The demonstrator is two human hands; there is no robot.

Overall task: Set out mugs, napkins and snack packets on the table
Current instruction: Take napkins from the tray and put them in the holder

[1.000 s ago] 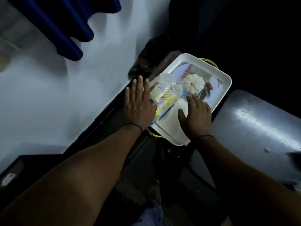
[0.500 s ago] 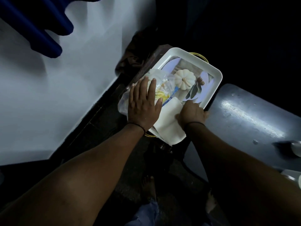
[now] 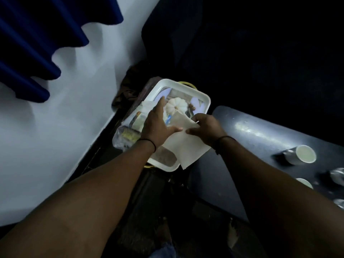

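Note:
A white tray [image 3: 204, 98] with a printed pumpkin picture sits low beside the dark table [image 3: 251, 138]. My right hand [image 3: 206, 128] grips a white paper napkin [image 3: 186, 148], lifted and hanging over the tray's near right corner. My left hand [image 3: 158, 123] lies flat with straight fingers over the clear snack packets [image 3: 128, 133] at the tray's left side, its thumb touching the napkin's edge. A white mug [image 3: 302, 154] lies tipped on the table at the right, and two more mugs [image 3: 305, 183] show partly at the right edge.
A pale wall [image 3: 65, 118] runs along the left with a dark blue curtain [image 3: 37, 43] hanging above. The floor under the tray is dark. My foot shows at the bottom between tray and table.
My right hand has lifted the napkin off the tray and toward the table. My left hand slid forward over the packets. The view swung right, bringing the mugs into sight.

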